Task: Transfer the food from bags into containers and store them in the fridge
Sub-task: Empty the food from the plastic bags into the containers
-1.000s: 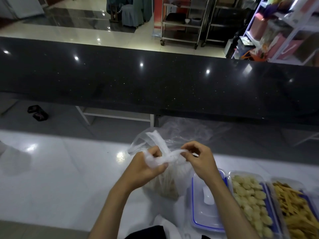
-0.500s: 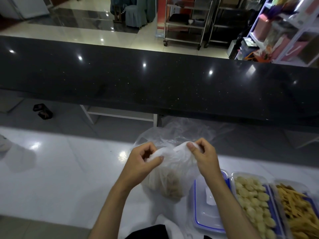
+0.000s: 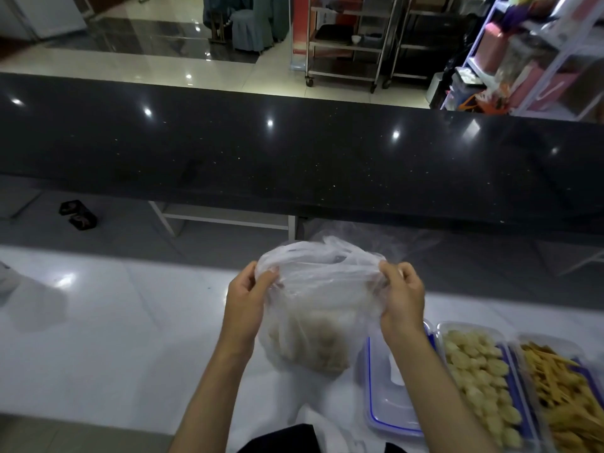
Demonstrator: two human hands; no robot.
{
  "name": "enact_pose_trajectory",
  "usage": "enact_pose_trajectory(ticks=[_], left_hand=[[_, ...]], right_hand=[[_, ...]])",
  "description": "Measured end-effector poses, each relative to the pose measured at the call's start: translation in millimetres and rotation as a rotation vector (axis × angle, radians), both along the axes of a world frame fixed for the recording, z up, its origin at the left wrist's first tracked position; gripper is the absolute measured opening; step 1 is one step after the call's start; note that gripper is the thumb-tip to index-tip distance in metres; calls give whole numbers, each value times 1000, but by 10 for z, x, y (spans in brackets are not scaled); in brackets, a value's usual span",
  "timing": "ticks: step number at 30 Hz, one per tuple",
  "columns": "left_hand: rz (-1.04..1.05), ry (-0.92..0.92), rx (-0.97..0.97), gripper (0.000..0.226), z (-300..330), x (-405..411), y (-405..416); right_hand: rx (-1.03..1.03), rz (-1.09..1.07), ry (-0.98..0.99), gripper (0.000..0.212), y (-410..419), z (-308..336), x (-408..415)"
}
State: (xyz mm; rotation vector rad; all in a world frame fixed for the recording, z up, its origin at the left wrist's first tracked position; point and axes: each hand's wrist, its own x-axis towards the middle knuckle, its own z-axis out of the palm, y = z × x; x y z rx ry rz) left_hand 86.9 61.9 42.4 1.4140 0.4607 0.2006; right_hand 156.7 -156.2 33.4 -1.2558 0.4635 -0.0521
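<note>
Thin, crinkled, translucent plastic bag [image 3: 313,308] is held up above the glossy white countertop [image 3: 114,338], its mouth spread wide between both hands. The left hand [image 3: 246,302] pinches the left rim with curled fingers and thumb; the right hand [image 3: 400,295] grips the right rim the same way, film bunched under the fingertips. Pale beige, lumpy food pieces [image 3: 310,344] sag in a heap at the bag's bottom, blurred behind the cloudy film, so their exact shape cannot be told.

Just right of the bag, partly behind the right forearm, lies a clear rectangular plastic container [image 3: 389,400] with rounded corners and a blue seal line along its rim; it looks hollow. Beside it sits a second clear tub filled with small round pale-yellow pieces [image 3: 480,380], smooth and button-like. Further right, a third tub holds thin orange-tan sticks [image 3: 562,393] lying crosswise in a loose pile.

Beyond the white surface runs a polished black stone counter [image 3: 294,158], speckled and catching ceiling lights as bright dots. Behind it stand metal wheeled racks [image 3: 346,44] on shiny tiles and white shelving with pink boxes [image 3: 529,60]. No legible writing or brand shows on anything.
</note>
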Motion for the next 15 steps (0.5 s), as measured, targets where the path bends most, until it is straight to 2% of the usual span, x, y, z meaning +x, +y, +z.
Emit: enact_pose_trajectory(ticks=[2,4,6,9,10,11,12,13,15], left_hand=[[83,8,1,6,-58,20,-19],[171,-1,4,33,-82,31,-55],[163,-63,171,53,-110,5,-30],[-59,-149,649,43,-222,-13,108],[-157,-160,749,44,-259,-21,139],[-257,-146,801,46,-294,-34,164],[-367,-101,817,47,-335,-48,177],[-494,-34,801,48,-357,-74,181],[-694,119,702,42,-393,-144,171]], right_hand=[[-28,-127,48,26,-39,-90,5],[-126,-154,40,19,-93,-133,-22],[-274,-56,-20,18,-206,-192,-39],[-575,265,-118,45,-406,-288,-34],[-649,383,-146,48,-451,-311,-37],[-690,501,-152,42,-483,-314,-56],[-663,593,-117,30,-495,-307,-100],[-629,680,-76,27,-505,-293,-139],[-667,842,-60,76,-575,-336,-183]])
